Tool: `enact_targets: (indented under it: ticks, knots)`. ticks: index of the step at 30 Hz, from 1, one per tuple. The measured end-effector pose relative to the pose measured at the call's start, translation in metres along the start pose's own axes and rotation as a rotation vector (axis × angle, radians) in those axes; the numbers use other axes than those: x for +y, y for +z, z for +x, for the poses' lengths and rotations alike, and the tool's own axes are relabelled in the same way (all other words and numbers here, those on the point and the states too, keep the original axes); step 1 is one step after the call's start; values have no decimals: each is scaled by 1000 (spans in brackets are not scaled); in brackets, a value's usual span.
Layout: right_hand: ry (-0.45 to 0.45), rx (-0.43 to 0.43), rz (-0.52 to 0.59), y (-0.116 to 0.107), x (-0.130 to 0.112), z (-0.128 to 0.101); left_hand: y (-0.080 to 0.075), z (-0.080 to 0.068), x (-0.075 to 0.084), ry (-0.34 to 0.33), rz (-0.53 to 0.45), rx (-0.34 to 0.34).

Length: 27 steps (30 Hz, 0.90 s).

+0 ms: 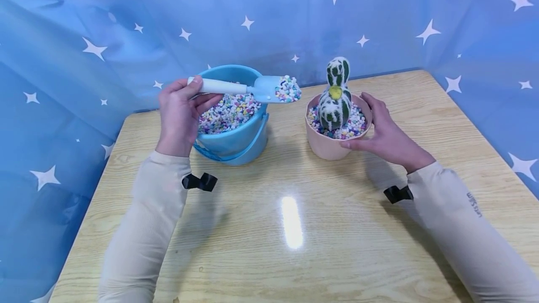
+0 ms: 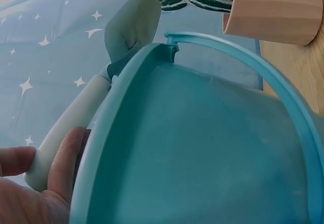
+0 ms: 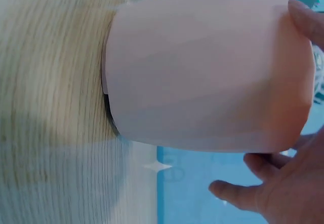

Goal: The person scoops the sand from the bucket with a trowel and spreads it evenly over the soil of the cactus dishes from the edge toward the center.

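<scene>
My left hand [image 1: 178,111] grips the white handle of a small garden trowel [image 1: 225,87], held level over the blue bucket [image 1: 246,146]. Colourful pebbles [image 1: 288,90] lie on the trowel's pale blue blade, which reaches past the bucket's rim toward the flowerpot. More such pebbles [image 1: 230,113] fill part of the bucket. With thumb and fingers around its rim, my right hand [image 1: 387,137] holds the pink flowerpot [image 1: 326,146]. A green and white cactus [image 1: 334,111] with a yellow spot stands upright in it, ringed by pebbles. The left wrist view shows the trowel blade [image 2: 134,24] from below.
Both containers stand toward the back of a wooden table [image 1: 252,256]. The bucket's handle [image 1: 248,146] hangs down its front side. Behind the table hangs a blue curtain [image 1: 278,8] with white stars.
</scene>
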State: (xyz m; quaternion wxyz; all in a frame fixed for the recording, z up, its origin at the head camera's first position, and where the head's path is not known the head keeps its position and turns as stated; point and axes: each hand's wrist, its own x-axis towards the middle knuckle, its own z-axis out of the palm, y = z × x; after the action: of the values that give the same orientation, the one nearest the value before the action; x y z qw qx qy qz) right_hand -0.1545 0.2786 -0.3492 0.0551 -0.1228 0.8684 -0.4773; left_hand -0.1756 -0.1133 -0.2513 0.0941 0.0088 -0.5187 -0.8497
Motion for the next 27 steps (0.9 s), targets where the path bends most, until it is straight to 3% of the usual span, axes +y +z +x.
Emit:
enact_targets:
  ticks: [12,20,27]
  knots:
    - [3,35,-59,1,2,-1,10,2,-10,-36,61,-4]
    - [54,36,-144,0,-1,-2,14,2,-12,-41,71,-21]
    - [53,44,-139,0,1,-1,16,2,-15,-50,99,-20]
